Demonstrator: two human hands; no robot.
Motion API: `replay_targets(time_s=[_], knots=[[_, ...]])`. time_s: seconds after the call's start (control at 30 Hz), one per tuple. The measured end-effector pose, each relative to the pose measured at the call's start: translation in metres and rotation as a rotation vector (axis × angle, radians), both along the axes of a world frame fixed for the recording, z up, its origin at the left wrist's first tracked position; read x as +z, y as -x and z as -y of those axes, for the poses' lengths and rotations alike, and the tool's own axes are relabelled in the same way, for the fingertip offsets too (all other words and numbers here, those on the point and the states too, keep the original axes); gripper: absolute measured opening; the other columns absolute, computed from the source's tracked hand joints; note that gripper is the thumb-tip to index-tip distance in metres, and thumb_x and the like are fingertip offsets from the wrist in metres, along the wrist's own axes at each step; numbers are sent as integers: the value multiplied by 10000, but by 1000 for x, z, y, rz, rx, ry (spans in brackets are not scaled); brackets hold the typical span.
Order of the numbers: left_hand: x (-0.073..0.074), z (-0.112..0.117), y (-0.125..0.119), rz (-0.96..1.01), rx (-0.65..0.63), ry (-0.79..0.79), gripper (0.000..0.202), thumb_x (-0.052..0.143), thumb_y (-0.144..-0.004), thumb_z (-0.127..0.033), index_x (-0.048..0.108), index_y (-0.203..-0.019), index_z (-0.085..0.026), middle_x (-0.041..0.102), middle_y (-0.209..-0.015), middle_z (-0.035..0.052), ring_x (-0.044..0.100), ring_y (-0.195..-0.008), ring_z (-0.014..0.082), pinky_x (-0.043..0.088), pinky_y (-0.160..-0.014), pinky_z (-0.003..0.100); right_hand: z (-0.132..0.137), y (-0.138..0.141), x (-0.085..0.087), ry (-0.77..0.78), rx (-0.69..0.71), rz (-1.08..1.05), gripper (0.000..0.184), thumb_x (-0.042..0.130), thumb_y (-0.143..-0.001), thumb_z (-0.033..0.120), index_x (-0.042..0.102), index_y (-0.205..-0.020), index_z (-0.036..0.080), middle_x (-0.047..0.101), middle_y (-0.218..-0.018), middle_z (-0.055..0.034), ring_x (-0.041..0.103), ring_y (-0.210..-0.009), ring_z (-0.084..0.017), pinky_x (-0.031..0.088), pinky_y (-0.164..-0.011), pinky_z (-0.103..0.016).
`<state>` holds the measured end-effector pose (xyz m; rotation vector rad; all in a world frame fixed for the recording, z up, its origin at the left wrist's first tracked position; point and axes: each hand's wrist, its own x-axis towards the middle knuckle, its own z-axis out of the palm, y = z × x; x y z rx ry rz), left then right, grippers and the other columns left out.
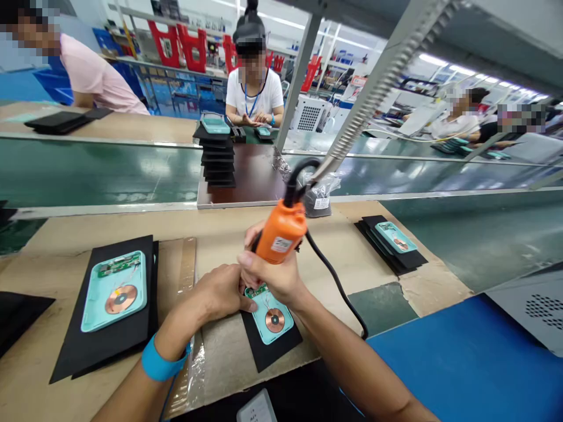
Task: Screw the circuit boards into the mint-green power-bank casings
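In front of me a teal wireless charger case with a copper coil and a green circuit board lies on a black foam sheet. My right hand is wrapped round an orange electric screwdriver, held over the board end of the case. The tool's tip is hidden behind my hands. My left hand, with a blue wrist strap, has its thumb on the case's upper left edge and its other fingers curled close to the right hand.
A similar open case lies on black sheets at left, another at right. A black cord hangs from the tool's top. Black trays are stacked ahead, beside a plastic bag. A co-worker sits opposite.
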<state>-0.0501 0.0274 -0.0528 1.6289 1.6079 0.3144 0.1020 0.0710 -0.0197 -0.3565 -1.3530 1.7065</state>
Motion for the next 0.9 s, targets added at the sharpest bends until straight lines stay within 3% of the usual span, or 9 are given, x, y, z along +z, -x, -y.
replay_targets(time_s=[0.1,0.2,0.33,0.47,0.57,0.63,0.7,0.8,0.9], knots=[[7,-1,2,13,-25,-10,322,863,-811,-361,750,-1091,-247,744,-894,-9,709,-857,252,468,-705,342,-5,-24,10,-74,-132,-110,325,861,-977,395,607,-1134,269,518,-568,132,436,-381,-90,438,-402,-222],[11,1,-5,-84,49,-127,316,749,-917,-414,728,-1185,-247,763,-1104,42,711,-1044,290,488,-835,386,-8,-52,15,-123,-395,-110,309,846,-986,353,589,-1131,265,519,-565,130,454,-396,-96,476,-427,-231],[8,5,-23,-254,56,-258,474,699,-955,-489,682,-1318,-185,654,-1364,146,598,-1296,375,467,-1068,493,-16,-71,0,-119,-572,-54,352,860,-970,376,568,-1127,258,526,-568,127,482,-406,-105,480,-446,-243],[1,3,-32,-356,54,-287,515,729,-915,-458,664,-1333,-165,625,-1386,175,533,-1339,423,430,-1110,567,-21,-75,-15,-121,-618,-8,407,835,-976,424,543,-1208,260,549,-616,115,535,-462,-133,537,-529,-297],[-1,0,-32,-321,63,-281,471,739,-902,-405,659,-1307,-178,647,-1380,165,537,-1345,413,422,-1114,571,-8,-81,-27,-160,-678,80,552,866,-927,392,518,-1336,265,733,-1010,-19,750,-906,-231,634,-887,-421],[-2,-1,-30,-284,90,-283,430,738,-892,-344,659,-1283,-184,673,-1366,159,550,-1350,403,426,-1118,561,13,-87,-42,-146,-813,183,597,849,-919,366,483,-1384,285,659,-1378,-96,677,-1274,-276,571,-1086,-465],[-4,-2,-28,-237,127,-287,406,731,-869,-274,667,-1263,-194,703,-1340,150,579,-1347,390,428,-1131,552,37,-93,-61,-106,-955,348,489,765,-957,358,483,-1351,294,594,-1425,-103,627,-1312,-288,556,-1079,-488],[-7,-3,-27,-96,165,-327,456,721,-814,-226,679,-1268,-218,735,-1335,127,638,-1321,363,456,-1139,530,70,-98,-81,-126,-866,675,349,698,-962,347,559,-1275,277,628,-1302,-99,624,-1246,-322,533,-1067,-537],[-7,-4,-25,89,171,-378,513,730,-771,-305,707,-1279,-239,772,-1277,97,701,-1235,347,530,-1085,494,85,-97,-76,-183,-671,852,542,746,-924,349,562,-1423,246,615,-1437,-144,549,-1392,-380,440,-1210,-619]])
